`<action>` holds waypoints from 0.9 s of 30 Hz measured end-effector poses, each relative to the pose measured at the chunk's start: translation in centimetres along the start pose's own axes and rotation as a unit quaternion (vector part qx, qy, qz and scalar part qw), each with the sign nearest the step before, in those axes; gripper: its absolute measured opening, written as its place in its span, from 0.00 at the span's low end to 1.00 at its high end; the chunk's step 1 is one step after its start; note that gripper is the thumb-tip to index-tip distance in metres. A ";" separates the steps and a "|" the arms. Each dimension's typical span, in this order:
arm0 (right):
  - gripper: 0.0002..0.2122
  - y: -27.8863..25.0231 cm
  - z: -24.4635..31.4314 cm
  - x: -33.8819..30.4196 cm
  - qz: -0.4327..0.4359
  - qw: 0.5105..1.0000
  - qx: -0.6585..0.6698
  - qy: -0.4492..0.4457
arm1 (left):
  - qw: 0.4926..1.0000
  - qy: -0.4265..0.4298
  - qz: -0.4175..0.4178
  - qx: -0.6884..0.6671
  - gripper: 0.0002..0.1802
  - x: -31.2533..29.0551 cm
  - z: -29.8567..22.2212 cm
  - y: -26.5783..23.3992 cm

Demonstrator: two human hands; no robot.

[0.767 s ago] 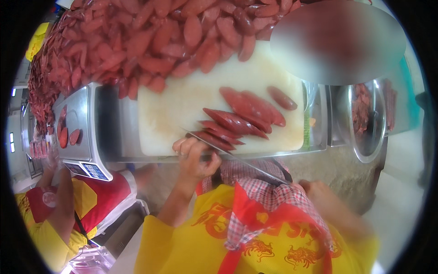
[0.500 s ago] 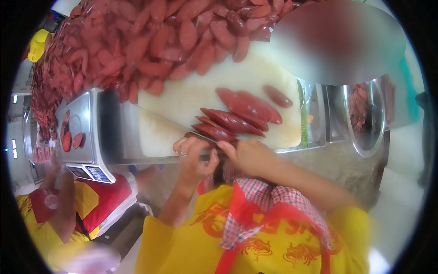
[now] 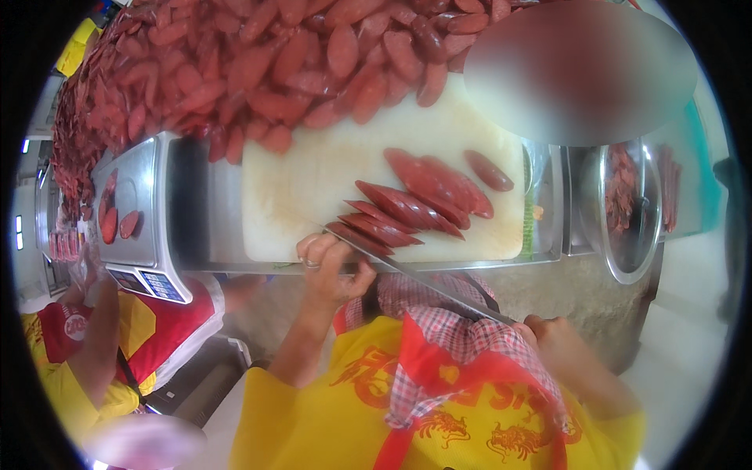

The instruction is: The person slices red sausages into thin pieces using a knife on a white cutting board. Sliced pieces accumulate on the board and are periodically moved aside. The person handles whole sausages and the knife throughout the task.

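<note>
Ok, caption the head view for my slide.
Right hand gripping a knife, left hand curled close by its blade, red slices on a white board, a heap beyond.

At six o'clock, large orange-red lettering (image 3: 368, 377) runs across a yellow shirt (image 3: 294, 427), partly hidden by a red-and-checked apron (image 3: 442, 376). Between eight and nine o'clock, the scale's keypad (image 3: 162, 287) bears marks too small to read; farther out, a co-worker's red clothing (image 3: 55, 333) carries a round white emblem (image 3: 76, 327), also illegible.

Scale (image 3: 146, 196): silver, tabletop's near edge (image 3: 376, 267), left
Metal bowl (image 3: 642, 254): near edge, right
Co-worker (image 3: 100, 341): beside the scale, red apron (image 3: 176, 333)
</note>
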State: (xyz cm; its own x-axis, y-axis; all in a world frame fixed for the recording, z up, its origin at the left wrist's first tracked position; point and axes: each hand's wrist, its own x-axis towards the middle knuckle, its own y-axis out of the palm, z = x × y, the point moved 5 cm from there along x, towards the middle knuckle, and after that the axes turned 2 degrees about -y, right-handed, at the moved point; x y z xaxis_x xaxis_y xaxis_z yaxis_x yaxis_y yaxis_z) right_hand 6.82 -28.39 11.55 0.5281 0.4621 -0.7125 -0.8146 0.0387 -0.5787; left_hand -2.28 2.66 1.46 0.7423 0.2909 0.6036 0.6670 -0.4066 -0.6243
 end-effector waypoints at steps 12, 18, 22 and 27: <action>0.27 4.8 11.5 14.9 -0.055 0.969 -0.017 -0.239 | 1.000 -0.004 -0.012 -0.012 0.17 0.5 0.6 -0.4; 0.31 1.8 6.2 9.0 -0.031 0.986 0.059 -0.150 | 0.999 -0.016 -0.023 0.034 0.17 -0.1 0.5 -0.8; 0.32 -0.1 2.5 3.1 0.002 0.999 0.003 -0.047 | 0.999 -0.024 -0.021 0.030 0.18 -0.1 0.6 -0.6; 0.33 0.5 1.9 2.7 0.019 0.999 0.002 -0.029 | 1.000 -0.009 -0.021 0.010 0.18 -0.1 0.7 -0.4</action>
State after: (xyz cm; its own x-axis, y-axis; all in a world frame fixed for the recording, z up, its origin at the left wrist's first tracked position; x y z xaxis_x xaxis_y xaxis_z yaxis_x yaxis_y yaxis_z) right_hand 7.41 -25.46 10.06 0.4817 0.5147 -0.7093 -0.8350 0.0239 -0.5497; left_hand -2.56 3.41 1.34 0.7150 0.3222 0.6205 0.6981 -0.3766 -0.6089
